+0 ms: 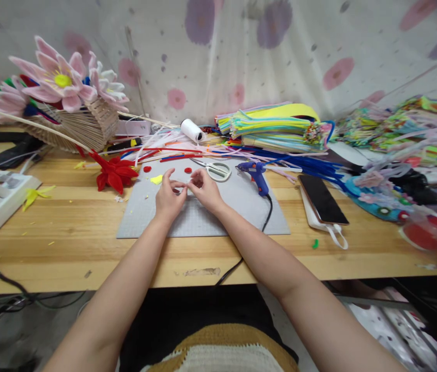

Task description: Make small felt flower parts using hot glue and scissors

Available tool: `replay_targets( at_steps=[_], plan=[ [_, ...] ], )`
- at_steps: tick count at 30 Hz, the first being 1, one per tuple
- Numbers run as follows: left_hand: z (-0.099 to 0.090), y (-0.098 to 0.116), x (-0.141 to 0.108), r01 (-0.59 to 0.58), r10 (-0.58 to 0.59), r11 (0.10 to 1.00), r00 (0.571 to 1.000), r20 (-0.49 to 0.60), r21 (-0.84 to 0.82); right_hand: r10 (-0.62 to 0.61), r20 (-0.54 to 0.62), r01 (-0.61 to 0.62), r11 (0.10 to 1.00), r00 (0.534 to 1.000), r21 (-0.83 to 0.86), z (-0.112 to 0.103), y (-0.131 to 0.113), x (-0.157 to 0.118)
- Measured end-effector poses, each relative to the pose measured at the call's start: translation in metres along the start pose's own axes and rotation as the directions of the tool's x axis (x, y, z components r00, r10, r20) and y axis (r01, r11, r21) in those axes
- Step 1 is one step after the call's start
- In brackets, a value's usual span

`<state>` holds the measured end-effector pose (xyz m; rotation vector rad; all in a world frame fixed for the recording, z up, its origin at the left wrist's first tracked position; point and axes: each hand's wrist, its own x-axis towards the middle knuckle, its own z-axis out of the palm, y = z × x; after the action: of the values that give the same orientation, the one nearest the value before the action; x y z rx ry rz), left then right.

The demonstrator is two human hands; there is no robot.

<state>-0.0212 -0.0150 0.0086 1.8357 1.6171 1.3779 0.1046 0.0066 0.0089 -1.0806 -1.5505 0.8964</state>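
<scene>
Over the grey cutting mat (141, 217), my left hand (170, 197) and my right hand (205, 191) meet at the fingertips. Both are pinched closed, and whatever sits between the fingers is too small or hidden to make out. Just beyond them lie a yellow scrap (156, 180) and two small red pieces, one red piece (147, 169) on the left and another red piece (188, 170) in the middle. Scissors (218, 171) with pale handles rest behind my right hand. A blue glue gun (255, 174) lies on the mat's right side.
A red fuzzy flower (114, 173) on a stick is left of the mat. Pink flowers (61, 77) stand behind it. Bundled pipe cleaners (276, 126) and a white roll (192, 130) line the back. A phone (322, 199) lies right; the glue gun's cord (269, 212) crosses the table edge.
</scene>
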Motion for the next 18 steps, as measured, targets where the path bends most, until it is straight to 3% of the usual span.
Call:
replay_targets(
  at_steps=[6, 14, 16, 18],
  plan=[
    [-0.001, 0.000, 0.000, -0.034, 0.034, 0.999, 0.999, 0.002, -0.029, 0.105, -0.032, -0.096, 0.971, 0.994, 0.221, 0.002, 0.007, 0.005],
    [-0.007, -0.004, 0.000, -0.021, 0.021, 1.000, 1.000, 0.012, -0.011, 0.195, -0.039, -0.168, 0.918, 0.980, 0.359, -0.001, 0.010, 0.011],
    [-0.008, -0.006, 0.002, -0.013, 0.012, 1.000, 0.999, -0.033, -0.024, 0.194, -0.052, -0.161, 0.915, 0.980, 0.369, -0.003, 0.011, 0.012],
    [-0.012, -0.009, 0.005, 0.014, -0.023, 0.998, 0.988, -0.150, -0.061, 0.188, -0.057, -0.154, 0.915, 0.980, 0.373, -0.006, 0.012, 0.013]
  ],
)
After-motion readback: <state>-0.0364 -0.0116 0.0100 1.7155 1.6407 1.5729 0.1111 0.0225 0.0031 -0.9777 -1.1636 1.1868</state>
